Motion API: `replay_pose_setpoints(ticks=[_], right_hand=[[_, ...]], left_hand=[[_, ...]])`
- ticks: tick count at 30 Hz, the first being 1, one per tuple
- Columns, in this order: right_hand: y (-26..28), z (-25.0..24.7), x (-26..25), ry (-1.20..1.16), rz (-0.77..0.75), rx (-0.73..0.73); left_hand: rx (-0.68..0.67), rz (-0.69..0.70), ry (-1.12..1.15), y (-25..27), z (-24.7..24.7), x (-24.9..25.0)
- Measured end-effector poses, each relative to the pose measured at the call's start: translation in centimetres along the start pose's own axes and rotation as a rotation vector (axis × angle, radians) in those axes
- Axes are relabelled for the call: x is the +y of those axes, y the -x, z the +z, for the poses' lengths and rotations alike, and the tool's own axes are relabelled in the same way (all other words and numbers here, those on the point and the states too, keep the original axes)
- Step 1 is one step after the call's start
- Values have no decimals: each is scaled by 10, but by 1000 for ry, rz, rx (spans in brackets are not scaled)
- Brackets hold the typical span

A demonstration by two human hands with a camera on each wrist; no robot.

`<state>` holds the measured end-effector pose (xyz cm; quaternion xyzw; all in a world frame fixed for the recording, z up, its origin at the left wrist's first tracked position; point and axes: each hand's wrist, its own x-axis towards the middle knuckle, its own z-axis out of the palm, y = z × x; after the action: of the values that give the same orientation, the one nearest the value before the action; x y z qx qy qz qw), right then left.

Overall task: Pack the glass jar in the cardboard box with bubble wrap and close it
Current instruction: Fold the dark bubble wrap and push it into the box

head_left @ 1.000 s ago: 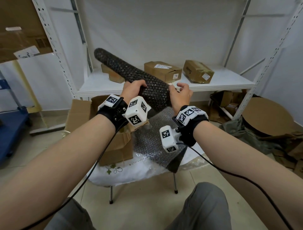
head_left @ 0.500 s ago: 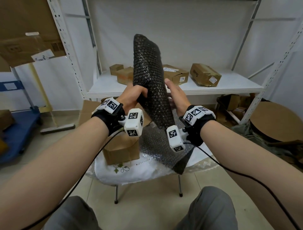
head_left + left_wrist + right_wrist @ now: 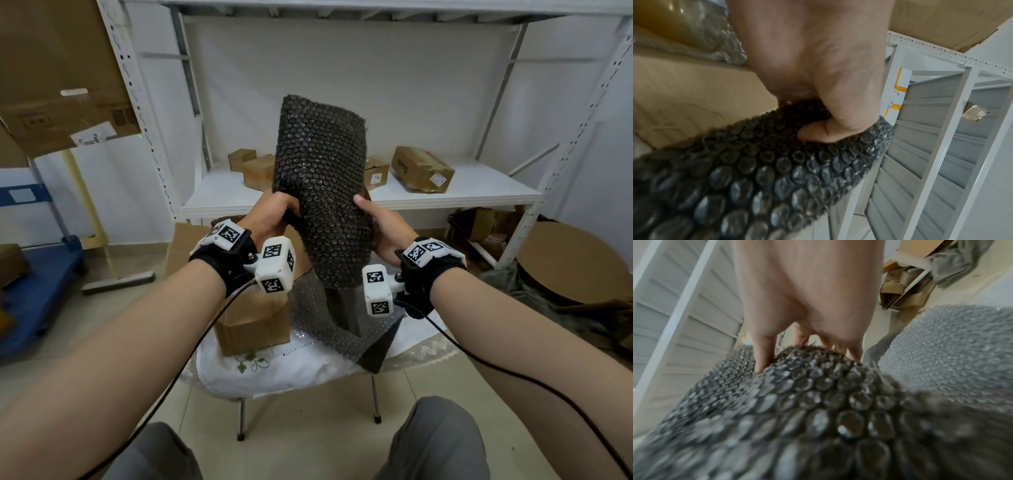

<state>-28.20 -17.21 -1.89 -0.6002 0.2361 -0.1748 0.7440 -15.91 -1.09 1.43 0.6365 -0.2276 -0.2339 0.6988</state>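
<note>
I hold a roll of black bubble wrap [image 3: 322, 178] upright in front of me, above a stool. My left hand [image 3: 274, 216] grips its left side, the thumb curled into the wrap [image 3: 777, 170] in the left wrist view. Against the right side, my right hand [image 3: 380, 222] clasps the roll [image 3: 818, 394], thumb in front and fingers behind. A loose tail of wrap [image 3: 325, 325] hangs down onto the stool. The open cardboard box [image 3: 253, 325] stands there under my left wrist. An amber glassy object in clear film [image 3: 680, 21], seemingly the jar, shows above the box wall [image 3: 694, 97].
The stool carries a white embroidered cloth [image 3: 274, 370]. Behind it, a white metal shelf [image 3: 462, 195] holds small taped boxes [image 3: 423, 169]. A blue cart [image 3: 34, 274] stands at left, and round cardboard [image 3: 575, 263] with clutter at right. My knees are at the bottom edge.
The roll swung from lying slanted to the upper left to standing upright, and now faces me more broadly. Both hands kept hold of it and shifted along its sides.
</note>
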Motion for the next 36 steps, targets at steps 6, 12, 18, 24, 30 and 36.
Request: replay_pose_setpoints(ticks=[6, 12, 18, 24, 30, 36], right_hand=[[9, -7, 15, 0, 197, -154], [15, -2, 18, 12, 272, -174], [10, -9, 13, -156, 82, -134], [3, -20, 3, -393, -75, 15], [0, -28, -9, -418, -189, 253], [11, -20, 3, -411, -199, 278]], left_hand=[[-69, -16, 40, 1, 1, 4], [-118, -8, 70, 9, -1, 6], [-140, -60, 104, 13, -3, 12], [-174, -72, 71, 11, 9, 29], [-243, -60, 2, 10, 23, 47], [-164, -56, -104, 17, 13, 38]])
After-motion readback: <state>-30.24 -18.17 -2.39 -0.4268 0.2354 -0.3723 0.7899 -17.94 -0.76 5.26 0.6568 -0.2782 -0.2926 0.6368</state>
